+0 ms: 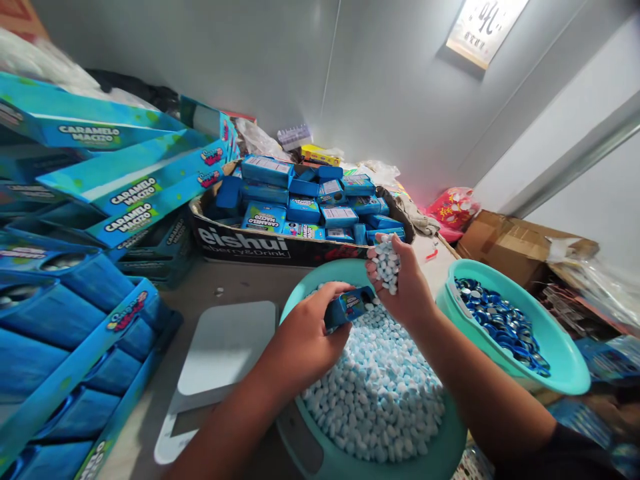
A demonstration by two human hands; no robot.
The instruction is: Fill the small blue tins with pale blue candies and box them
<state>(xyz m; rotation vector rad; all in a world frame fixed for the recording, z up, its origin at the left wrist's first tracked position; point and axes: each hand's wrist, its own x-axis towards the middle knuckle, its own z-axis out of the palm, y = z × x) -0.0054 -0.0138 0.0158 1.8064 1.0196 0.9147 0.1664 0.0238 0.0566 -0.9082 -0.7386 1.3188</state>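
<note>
My left hand [313,323] is closed round a small blue candy box [345,307], tilted on its side with its open round hole toward the right. Cupped above the basin, my right hand [400,273] holds a heap of white and pale blue candies [386,263]. Both hands are over a turquoise basin [303,447] filled with loose candies [380,400] of the same kind. The box's hole faces the candies, a short way below my right hand. Part of the box is hidden by my left fingers.
A white kitchen scale [227,343] lies left of the basin. Behind stands a black carton [240,243] of blue boxes. Display trays [130,193] are stacked at left, with filled boxes [70,340] in front. Another turquoise basin [570,360] at right holds blue metal lids [500,327].
</note>
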